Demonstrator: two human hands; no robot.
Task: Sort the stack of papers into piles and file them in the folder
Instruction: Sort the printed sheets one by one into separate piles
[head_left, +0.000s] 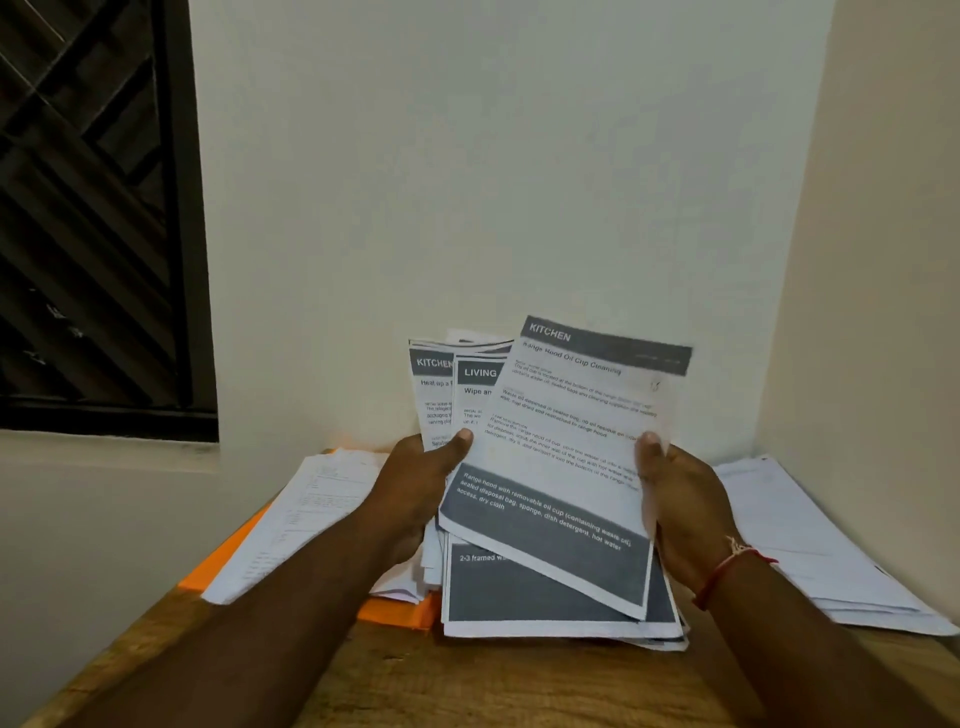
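Observation:
Both hands hold up a fanned stack of printed papers (457, 395) over the wooden table (467, 686). My left hand (421, 483) grips the stack from the left, thumb on the front. My right hand (675, 499) pinches the right edge of the front sheet (566, 441), headed KITCHEN, which is tilted and pulled partly off the stack. Behind it sheets headed KITCHEN and LIVING show. An orange folder (395, 613) lies on the table under a pile of papers (306, 519) at the left. Another sheet with a dark band (556, 597) lies flat below the held sheet.
A second pile of white papers (810, 540) lies at the right of the table, against the beige side wall. A white wall stands close behind the table. A dark barred window (88, 208) fills the upper left.

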